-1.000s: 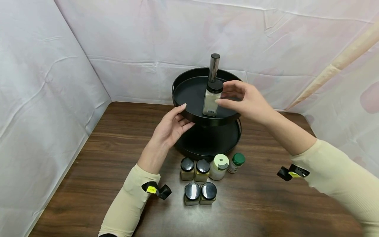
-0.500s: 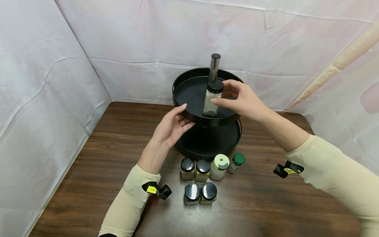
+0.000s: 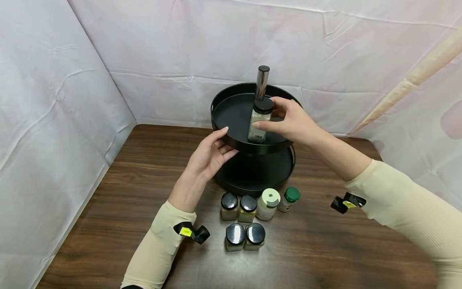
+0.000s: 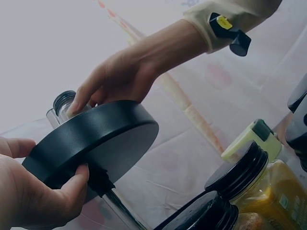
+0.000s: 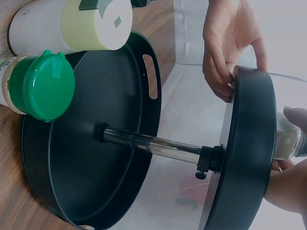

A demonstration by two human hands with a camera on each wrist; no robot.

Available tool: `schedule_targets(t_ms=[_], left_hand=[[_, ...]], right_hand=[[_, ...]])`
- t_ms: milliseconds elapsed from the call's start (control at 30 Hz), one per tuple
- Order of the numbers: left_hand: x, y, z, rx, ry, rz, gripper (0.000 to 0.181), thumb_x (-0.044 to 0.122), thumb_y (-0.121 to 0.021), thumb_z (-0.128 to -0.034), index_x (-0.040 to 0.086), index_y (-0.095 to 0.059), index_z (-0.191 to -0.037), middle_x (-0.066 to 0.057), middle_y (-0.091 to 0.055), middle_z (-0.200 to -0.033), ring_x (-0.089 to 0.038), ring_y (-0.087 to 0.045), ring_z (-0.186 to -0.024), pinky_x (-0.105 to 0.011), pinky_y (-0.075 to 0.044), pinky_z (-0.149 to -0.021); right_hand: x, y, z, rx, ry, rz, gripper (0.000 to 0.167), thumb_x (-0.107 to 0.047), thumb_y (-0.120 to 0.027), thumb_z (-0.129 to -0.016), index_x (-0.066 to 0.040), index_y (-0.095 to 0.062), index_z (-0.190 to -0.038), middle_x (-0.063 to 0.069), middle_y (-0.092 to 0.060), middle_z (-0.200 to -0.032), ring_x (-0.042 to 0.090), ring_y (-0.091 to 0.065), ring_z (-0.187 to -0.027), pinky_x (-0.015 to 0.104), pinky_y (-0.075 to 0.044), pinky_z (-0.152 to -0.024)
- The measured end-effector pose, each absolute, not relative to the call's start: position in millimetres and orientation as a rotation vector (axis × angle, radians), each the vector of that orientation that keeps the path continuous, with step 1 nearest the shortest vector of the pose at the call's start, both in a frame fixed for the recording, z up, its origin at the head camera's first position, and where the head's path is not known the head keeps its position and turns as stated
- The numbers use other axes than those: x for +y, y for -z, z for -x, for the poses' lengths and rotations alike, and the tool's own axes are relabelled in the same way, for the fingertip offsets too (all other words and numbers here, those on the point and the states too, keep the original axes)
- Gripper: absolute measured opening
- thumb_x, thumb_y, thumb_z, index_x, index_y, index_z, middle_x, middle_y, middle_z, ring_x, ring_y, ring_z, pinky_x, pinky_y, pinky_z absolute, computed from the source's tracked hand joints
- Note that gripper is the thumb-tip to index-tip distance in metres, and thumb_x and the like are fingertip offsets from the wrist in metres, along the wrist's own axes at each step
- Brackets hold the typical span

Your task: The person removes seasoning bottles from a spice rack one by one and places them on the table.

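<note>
A two-tier black tray stand (image 3: 231, 114) carries a clear square spice jar (image 3: 257, 131) with a black lid, upright on its upper tier in front of the metal post (image 3: 261, 82). My right hand (image 3: 294, 122) holds this jar from the right, thumb across its front and fingers behind. At the upper tier's front left, my left hand (image 3: 207, 158) grips the rim; the thumb lies over the edge, the fingers underneath. From the left wrist, the tier's wall (image 4: 96, 127) hides most of the jar. In the right wrist view, the jar (image 5: 287, 139) shows partly beyond the rim.
Before the lower tier (image 3: 252, 172) stand two black-lidded jars (image 3: 229, 206), a pale-lidded jar (image 3: 267, 206) and a green-capped bottle (image 3: 290, 195). Two more black-lidded jars (image 3: 254, 235) are nearer. White cloth (image 3: 162, 48) hangs behind and beside the wooden table (image 3: 144, 172).
My right hand has shifted a little left, its thumb reaching farther across the jar's front. The jar and my left hand stay in nearly the same place.
</note>
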State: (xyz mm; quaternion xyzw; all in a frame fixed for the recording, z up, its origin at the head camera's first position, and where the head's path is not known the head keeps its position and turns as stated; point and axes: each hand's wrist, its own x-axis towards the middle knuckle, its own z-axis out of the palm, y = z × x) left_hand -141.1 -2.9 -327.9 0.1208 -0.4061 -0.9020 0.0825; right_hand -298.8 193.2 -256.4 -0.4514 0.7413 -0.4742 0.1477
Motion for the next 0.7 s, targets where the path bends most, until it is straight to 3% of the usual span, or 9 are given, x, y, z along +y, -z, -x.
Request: schedule_targets(t_ms=[200,500,700], left_hand=[[-1.7,327.7,141.2,-1.217,2.692,-0.355,0.039,0.019,-0.057,-0.1084,0.006,-0.049,-0.144,-0.013,-0.055,-0.134,-0.037,-0.048,-0.142,-0.052,-0.035,-0.121],[-0.9,326.8,141.5,-1.21,2.693,-0.366,0.038,0.019,-0.057,-0.1082,0.006,-0.049,-0.143,-0.013,-0.056,-0.133,-0.036,-0.05,-0.14,-0.053,-0.034,-0.121],[-0.9,326.8,141.7,-1.211,2.694,-0.36,0.044,0.018,-0.057,-0.108,0.004,-0.046,-0.149,-0.013,-0.055,-0.136,-0.037,-0.048,-0.142,-0.052,-0.035,-0.121]], right_hand=[[191.3,257.7,301.5,2.137,1.353,1.338,0.044,-0.014,-0.083,-0.093,-0.008,-0.067,-0.134,0.008,-0.072,-0.117,0.02,-0.072,-0.1,0.029,-0.053,-0.085],[191.1,255.7,302.0,2.176,1.342,1.319,0.042,-0.017,-0.085,-0.092,-0.01,-0.069,-0.13,0.008,-0.071,-0.107,0.024,-0.069,-0.089,0.029,-0.05,-0.075],[191.8,255.7,301.7,2.148,1.374,1.319,0.041,-0.016,-0.085,-0.092,-0.009,-0.069,-0.129,0.008,-0.072,-0.11,0.024,-0.072,-0.093,0.029,-0.053,-0.079]])
